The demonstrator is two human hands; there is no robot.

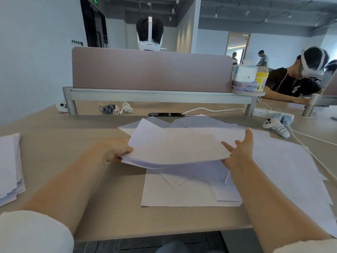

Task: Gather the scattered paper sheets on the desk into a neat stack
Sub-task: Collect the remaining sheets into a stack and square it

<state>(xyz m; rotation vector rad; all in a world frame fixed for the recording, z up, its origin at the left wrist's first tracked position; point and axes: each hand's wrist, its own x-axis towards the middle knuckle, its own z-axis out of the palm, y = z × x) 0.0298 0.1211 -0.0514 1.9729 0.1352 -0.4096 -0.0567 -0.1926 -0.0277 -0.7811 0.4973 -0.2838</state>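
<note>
White sleeve (pixel 32 232) nearest; beige tabletop (pixel 63 143), my left fingers (pixel 127 149) pinching a lifted sheaf (pixel 175 145), right fingers (pixel 230 146) spread at its edge, mauve partition (pixel 149 70) behind.

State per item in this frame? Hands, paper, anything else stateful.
paper bundle, lifted off desk, edges uneven
left hand, grips bundle's left edge
right hand, fingers straight, against bundle's right edge
loose sheets, flat on desk, scattered
side stack, lying at left, untouched
cables, coiled

Two hands (pixel 118 149), perhaps a dozen loose sheets (pixel 175 147), one side stack (pixel 9 161), two controllers (pixel 275 127), three cable coils (pixel 108 108).
</note>
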